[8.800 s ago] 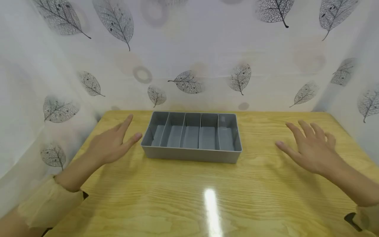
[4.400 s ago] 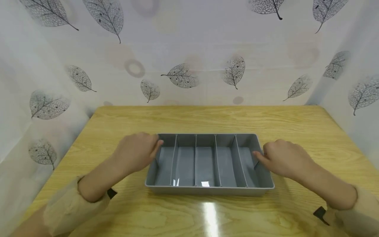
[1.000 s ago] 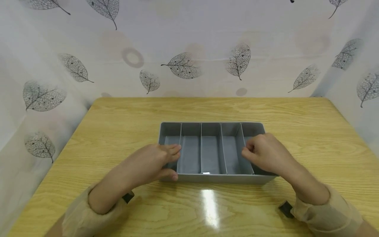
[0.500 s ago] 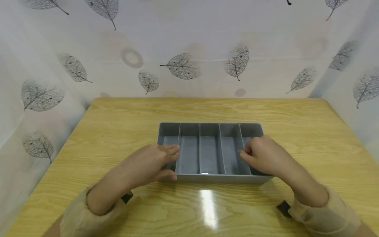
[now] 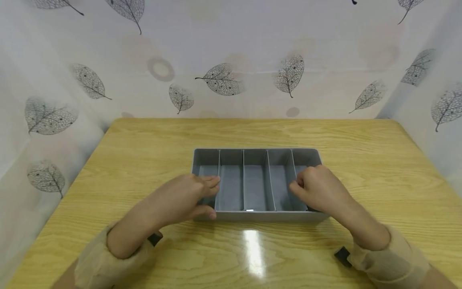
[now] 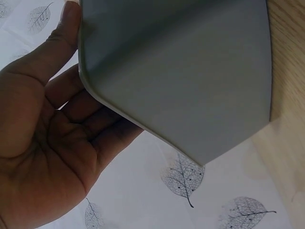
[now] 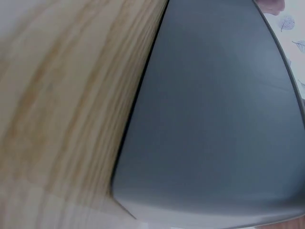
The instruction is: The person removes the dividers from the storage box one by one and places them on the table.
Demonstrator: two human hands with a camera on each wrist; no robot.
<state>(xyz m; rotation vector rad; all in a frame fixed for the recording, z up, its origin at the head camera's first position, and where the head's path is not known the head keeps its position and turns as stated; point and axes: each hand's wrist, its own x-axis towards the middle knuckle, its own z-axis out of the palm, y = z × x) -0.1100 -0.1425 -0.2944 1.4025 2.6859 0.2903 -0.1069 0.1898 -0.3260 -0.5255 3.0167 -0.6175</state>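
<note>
The gray box (image 5: 267, 217) sits near the middle of the frame, and we see wide wood on its left, right and back before the table (image 5: 151, 146) ends. The left hand (image 5: 185, 198) rests on its left end, fingers straight. The right hand (image 5: 323, 188) curls over the right end; we can't tell if it pinches anything. In the first frame, the box sat by the back edge.

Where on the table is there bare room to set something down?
The table is bare behind the gray tray, up to the leaf-print curtain, outside both sleeves, and in front of the tray between them. The tray's middle compartment looks bare too. Its end compartments are crowded by the left hand and right hand.
</note>
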